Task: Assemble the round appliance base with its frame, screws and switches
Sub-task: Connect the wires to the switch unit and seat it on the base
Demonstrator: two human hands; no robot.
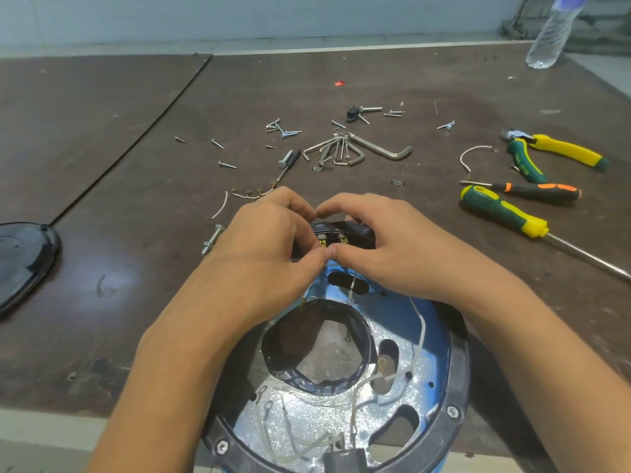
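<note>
The round appliance base (pixel 403 363), blue with a black ring frame (pixel 457 380) and white wires (pixel 421 332) inside, stands at the table's near edge. At its far rim sits a black switch block (pixel 351 233) with yellow-marked contacts. My left hand (pixel 269 240) and my right hand (pixel 382 240) meet over it, fingers curled round the block, thumbs touching in front. Most of the block is hidden by the fingers. Loose screws (pixel 283 129) lie scattered farther back on the table.
A bunch of hex keys (pixel 345 150) lies mid-table. Two screwdrivers (pixel 502 213) and yellow-green pliers (pixel 560 153) lie at the right. A bolt (pixel 212 239) sits left of my left hand. A black cover (pixel 20 261) lies far left, a clear bottle (pixel 549 35) at back right.
</note>
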